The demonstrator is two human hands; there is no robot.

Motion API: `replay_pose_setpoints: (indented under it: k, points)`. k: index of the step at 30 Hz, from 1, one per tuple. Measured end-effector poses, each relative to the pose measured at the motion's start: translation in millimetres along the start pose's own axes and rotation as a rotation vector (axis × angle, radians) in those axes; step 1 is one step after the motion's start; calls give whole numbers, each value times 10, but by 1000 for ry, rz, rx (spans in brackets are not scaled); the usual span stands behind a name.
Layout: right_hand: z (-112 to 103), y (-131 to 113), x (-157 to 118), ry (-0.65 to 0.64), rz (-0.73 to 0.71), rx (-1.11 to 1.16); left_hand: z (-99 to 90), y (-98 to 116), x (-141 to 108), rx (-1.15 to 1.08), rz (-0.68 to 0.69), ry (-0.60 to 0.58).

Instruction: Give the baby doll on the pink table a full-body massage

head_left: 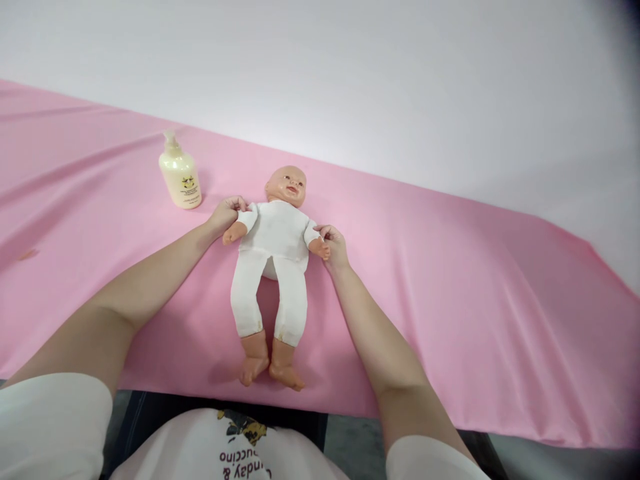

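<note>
A baby doll [276,230] with a white cloth body and bare plastic head, hands and feet lies on its back, feet toward me. My left hand [229,213] is closed at the doll's arm on the left, its fingers pinching the white sleeve near the elbow. On the other side my right hand [334,243] has its thumb and fingers closed on the doll's other arm, just above the plastic hand. Parts of my fingers are hidden behind the doll's arms.
A pale yellow pump bottle [181,179] stands upright on the left, beyond my left hand. Pink cloth [450,300] with folds covers the table, its near edge close to my body. Behind the table rises a white wall [350,80].
</note>
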State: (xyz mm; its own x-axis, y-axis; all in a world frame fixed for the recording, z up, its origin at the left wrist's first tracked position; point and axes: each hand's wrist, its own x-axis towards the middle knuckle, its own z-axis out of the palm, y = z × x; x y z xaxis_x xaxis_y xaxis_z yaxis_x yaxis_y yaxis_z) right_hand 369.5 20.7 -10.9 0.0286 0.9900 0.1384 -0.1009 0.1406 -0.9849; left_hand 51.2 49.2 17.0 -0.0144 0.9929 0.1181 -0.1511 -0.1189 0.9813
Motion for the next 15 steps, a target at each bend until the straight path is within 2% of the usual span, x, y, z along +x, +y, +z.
replay_pose_setpoints:
  k: [5,9,15]
  points:
    - [-4,-23,-2,-13,28,-11,-16,-25,-2,37,3,-33]
    - [40,23,20,26,24,21,-29,-28,7,62,25,-43]
    - [111,66,35,39,-92,106,-35,-34,24,29,63,-57]
